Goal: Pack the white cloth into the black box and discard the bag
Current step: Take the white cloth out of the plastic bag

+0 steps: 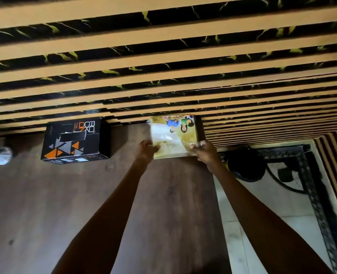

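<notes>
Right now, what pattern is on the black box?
Orange, grey and white triangles on the black box, seen in the head view.

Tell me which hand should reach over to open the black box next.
Left. The left hand grips the bag's near-left corner, on the side where the closed black box sits. The right hand holds the far corner and would have to cross over.

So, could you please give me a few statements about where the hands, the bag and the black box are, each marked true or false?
1. Both hands grip the bag. True: left hand, right hand.
2. The black box sits to the right of the bag. False: it is to the left.
3. The black box rests on the wooden table. True.
4. The bag lies inside the black box. False: they are apart.
5. The box has orange triangles. True.
</notes>
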A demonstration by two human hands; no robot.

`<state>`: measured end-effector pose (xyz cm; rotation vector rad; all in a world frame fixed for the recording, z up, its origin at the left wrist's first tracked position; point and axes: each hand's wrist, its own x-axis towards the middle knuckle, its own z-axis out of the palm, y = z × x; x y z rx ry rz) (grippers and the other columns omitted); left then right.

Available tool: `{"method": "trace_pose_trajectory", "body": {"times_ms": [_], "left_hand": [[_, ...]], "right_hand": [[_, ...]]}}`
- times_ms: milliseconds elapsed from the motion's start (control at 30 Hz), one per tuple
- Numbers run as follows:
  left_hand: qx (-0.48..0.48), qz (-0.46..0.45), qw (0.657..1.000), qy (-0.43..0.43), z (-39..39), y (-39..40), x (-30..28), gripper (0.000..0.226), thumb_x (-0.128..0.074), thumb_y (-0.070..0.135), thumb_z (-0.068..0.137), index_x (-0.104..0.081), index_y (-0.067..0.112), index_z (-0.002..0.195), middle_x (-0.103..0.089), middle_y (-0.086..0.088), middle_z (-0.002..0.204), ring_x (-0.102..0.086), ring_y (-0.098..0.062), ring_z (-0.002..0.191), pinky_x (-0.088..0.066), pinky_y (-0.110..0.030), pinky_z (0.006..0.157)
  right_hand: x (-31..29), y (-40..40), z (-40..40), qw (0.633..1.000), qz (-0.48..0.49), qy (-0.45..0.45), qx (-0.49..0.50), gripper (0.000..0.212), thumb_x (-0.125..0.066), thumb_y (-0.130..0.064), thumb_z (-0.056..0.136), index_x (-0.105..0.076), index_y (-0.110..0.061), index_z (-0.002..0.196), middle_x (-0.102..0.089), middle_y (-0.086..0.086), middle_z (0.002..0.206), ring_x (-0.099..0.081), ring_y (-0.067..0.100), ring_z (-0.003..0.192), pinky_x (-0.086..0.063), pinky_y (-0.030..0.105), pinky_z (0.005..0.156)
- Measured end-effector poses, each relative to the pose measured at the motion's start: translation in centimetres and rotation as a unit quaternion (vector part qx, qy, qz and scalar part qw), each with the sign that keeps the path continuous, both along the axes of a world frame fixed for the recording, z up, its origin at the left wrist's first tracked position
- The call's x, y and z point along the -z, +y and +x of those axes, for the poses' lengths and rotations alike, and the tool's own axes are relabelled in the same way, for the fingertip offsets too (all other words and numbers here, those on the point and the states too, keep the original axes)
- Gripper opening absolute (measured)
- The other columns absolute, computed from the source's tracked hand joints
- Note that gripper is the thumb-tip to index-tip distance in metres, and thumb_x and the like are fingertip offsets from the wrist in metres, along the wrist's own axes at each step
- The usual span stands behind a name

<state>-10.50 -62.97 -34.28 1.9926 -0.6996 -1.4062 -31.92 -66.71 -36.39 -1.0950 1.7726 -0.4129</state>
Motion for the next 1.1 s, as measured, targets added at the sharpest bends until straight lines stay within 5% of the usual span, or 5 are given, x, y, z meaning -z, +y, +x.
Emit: {"method": "trace_pose_trajectory", "body": {"times_ms": [167, 567, 733, 867, 1100], "left_hand": [[-0.02, -0.019, 0.999, -0.02, -0.2, 3.7, -1.5, 0.033, -0.067, 0.007, 0.089, -0.055, -0.003, 0.119, -0.064, -0.018, 0.111, -0.061, -0.014, 0.076, -0.05, -0.013, 0.051], [-0.014, -0.022, 0.998, -0.061, 1.6, 24.8, -2.6, 0.02, -0.074, 0.016, 0.084, -0.059, 0.015, 0.098, -0.068, -0.003, 0.096, -0.065, -0.019, 0.086, -0.058, -0.035, 0.069], [0.033, -0.001, 0.998, -0.06, 2.0, 29.8, -0.8, 0.027, -0.076, 0.012, 0.081, -0.052, 0.012, 0.095, -0.061, -0.004, 0.085, -0.059, -0.021, 0.079, -0.043, -0.024, 0.056], [0.127, 0.029, 0.989, -0.064, 2.7, 30.9, 0.2, 0.048, -0.08, 0.038, 0.075, -0.048, 0.012, 0.099, -0.058, -0.006, 0.092, -0.057, -0.027, 0.095, -0.049, -0.035, 0.07], [0.398, -0.158, 0.814, -0.393, 1.9, 27.9, -1.8, 0.06, -0.063, 0.034, 0.087, -0.04, 0.028, 0.143, -0.04, -0.009, 0.148, -0.043, -0.033, 0.132, -0.039, -0.046, 0.106]], "right_hand": [[-2.4, 3.8, 0.4, 0.996, -0.046, 0.056, -0.043, 0.022, -0.069, -0.031, 0.085, -0.055, -0.014, 0.085, -0.06, 0.004, 0.084, -0.056, 0.02, 0.08, -0.035, 0.026, 0.06], [-4.1, 23.7, 2.1, 0.997, 0.005, 0.057, -0.045, 0.033, -0.068, -0.026, 0.087, -0.06, -0.007, 0.114, -0.07, 0.012, 0.107, -0.067, 0.028, 0.098, -0.055, 0.038, 0.08], [-3.4, 28.0, 2.1, 0.999, -0.005, 0.038, -0.039, 0.032, -0.067, -0.007, 0.087, -0.057, 0.006, 0.115, -0.067, 0.022, 0.111, -0.062, 0.023, 0.09, -0.041, 0.001, 0.056], [-3.3, 29.1, 1.4, 0.989, -0.06, 0.112, -0.08, 0.044, -0.072, -0.013, 0.082, -0.056, -0.003, 0.122, -0.065, 0.02, 0.118, -0.062, 0.029, 0.103, -0.054, 0.022, 0.076], [-4.2, 29.0, 4.2, 0.841, -0.19, 0.336, -0.38, 0.041, -0.061, -0.035, 0.086, -0.061, -0.015, 0.121, -0.065, 0.01, 0.122, -0.06, 0.032, 0.116, -0.046, 0.046, 0.099]]}}
